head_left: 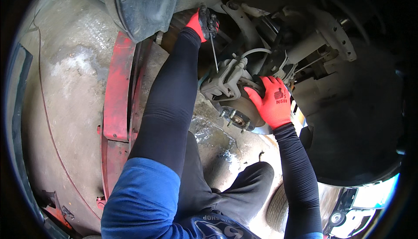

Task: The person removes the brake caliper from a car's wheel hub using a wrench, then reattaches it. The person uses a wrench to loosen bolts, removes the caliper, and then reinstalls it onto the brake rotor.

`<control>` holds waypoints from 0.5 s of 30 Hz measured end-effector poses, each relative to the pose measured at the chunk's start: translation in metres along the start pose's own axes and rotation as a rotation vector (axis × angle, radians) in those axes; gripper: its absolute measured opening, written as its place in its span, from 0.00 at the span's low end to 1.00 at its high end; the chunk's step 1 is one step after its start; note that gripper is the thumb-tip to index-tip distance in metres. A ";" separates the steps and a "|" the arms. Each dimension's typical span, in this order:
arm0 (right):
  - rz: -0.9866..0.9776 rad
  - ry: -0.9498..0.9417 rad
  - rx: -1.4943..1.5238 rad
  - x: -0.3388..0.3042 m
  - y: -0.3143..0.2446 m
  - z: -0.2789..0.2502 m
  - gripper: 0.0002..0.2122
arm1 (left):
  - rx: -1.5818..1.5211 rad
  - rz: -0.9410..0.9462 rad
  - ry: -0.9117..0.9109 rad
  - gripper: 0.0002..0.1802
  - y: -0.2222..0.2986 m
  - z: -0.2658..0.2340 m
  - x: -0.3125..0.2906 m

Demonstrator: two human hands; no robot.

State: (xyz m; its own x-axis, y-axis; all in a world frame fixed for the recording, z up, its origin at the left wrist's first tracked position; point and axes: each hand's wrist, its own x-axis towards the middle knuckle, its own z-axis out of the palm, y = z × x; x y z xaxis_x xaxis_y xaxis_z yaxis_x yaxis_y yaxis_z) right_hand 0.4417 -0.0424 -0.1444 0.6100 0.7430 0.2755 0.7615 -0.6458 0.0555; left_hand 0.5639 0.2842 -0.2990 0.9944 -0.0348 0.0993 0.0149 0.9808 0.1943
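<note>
My left hand (203,23), in a red and black work glove, is closed around the upper end of a screwdriver-like tool (214,52) with a thin metal shaft. The grip end is hidden in the hand. Its shaft slants down to the brake caliper (225,81), where the tip meets the caliper's upper side. My right hand (274,102), in a red glove, lies over the brake disc (246,107) beside the caliper, thumb and fingers apart. Its fingertips reach the disc's far side, near the knuckle. The wheel hub (235,119) with bare studs faces me.
A red floor jack (118,95) stands left of my left arm. Dark fender panel (150,6) hangs above it. Suspension arms and a strut (307,47) extend behind the caliper, with a dark wheel-well liner (357,130) at right. A tire (278,208) lies near my right forearm.
</note>
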 end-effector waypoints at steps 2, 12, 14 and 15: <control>0.007 -0.010 0.007 -0.003 0.004 -0.001 0.28 | 0.000 -0.056 0.038 0.28 -0.015 0.004 0.013; 0.078 -0.108 0.055 -0.002 0.008 -0.003 0.35 | -0.019 -0.167 -0.009 0.30 -0.031 0.022 0.030; 0.084 -0.118 0.104 0.003 0.003 -0.007 0.38 | -0.107 -0.131 -0.045 0.30 -0.005 -0.009 0.015; 0.086 -0.121 0.118 0.007 0.001 -0.009 0.40 | -0.115 -0.079 -0.067 0.30 0.004 -0.019 0.008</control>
State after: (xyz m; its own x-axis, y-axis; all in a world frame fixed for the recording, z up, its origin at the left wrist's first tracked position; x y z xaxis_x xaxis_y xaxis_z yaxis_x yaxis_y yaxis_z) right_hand 0.4447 -0.0394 -0.1342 0.6906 0.7060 0.1568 0.7213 -0.6882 -0.0784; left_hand 0.5744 0.2918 -0.3163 0.9806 -0.1218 0.1534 0.1086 0.9899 0.0914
